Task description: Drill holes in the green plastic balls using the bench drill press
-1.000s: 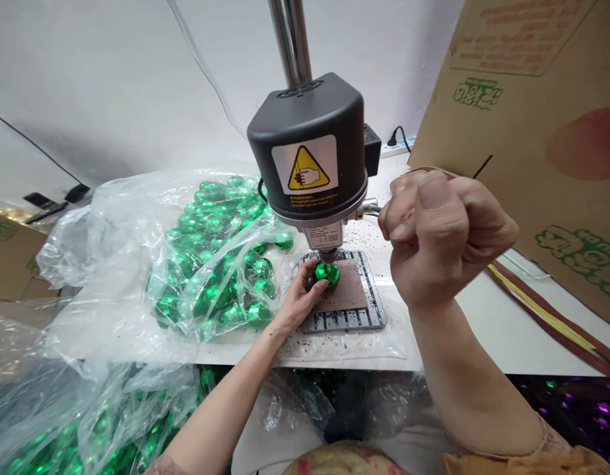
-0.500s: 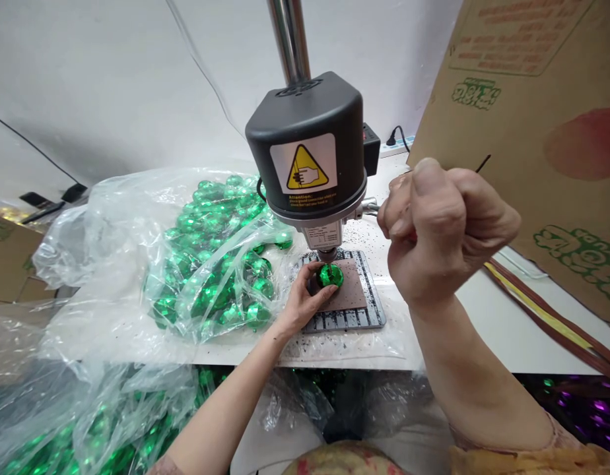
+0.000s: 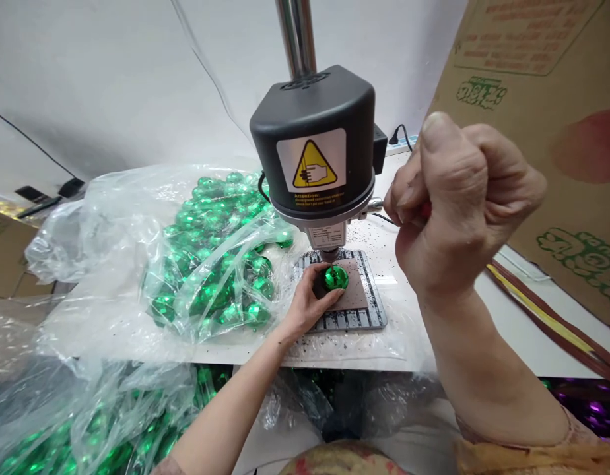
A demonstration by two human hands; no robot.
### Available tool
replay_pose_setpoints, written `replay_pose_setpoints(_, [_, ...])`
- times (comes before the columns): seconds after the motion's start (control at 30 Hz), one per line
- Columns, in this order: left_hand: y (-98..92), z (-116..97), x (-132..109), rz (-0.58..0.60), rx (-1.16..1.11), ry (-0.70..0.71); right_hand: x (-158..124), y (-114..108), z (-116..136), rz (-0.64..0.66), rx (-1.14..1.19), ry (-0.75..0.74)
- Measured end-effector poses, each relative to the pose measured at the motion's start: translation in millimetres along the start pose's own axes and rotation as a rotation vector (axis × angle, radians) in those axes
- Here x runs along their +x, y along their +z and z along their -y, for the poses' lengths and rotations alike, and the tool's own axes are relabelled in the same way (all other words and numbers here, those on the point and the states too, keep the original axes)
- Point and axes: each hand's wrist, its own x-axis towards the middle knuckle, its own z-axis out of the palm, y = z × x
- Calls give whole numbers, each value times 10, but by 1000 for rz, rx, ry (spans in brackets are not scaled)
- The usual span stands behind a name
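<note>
Closest to the viewer, the person's right hand (image 3: 458, 198) is raised and curled into a fist, well apart from the left hand (a speck of red shows among its fingers, too hidden to name). Lower and farther off, the left hand (image 3: 309, 300) pinches a shiny green faceted ball (image 3: 337, 281), thumb on the near side, fingers on the far side. The ball sits just past the left hand's fingertips, well below and to the left of the right fist, over a brown pad (image 3: 357, 300) on a slotted grey base (image 3: 377, 318). A black-topped drill press (image 3: 312, 112) stands directly above it. On the white table (image 3: 508, 330), more green balls (image 3: 206, 264) lie under clear plastic at left. A cardboard box (image 3: 567, 79) rises at right; behind is a pale wall (image 3: 111, 79).
</note>
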Motion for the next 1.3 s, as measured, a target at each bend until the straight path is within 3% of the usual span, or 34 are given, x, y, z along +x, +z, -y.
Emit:
replay_pose_setpoints(0.67, [-10, 18, 5, 3, 20, 8, -305, -132, -197, -95, -41, -227])
replay_pose_setpoints(1.3, [9, 30, -2, -12, -4, 17, -418, -305, -303, 77, 47, -364])
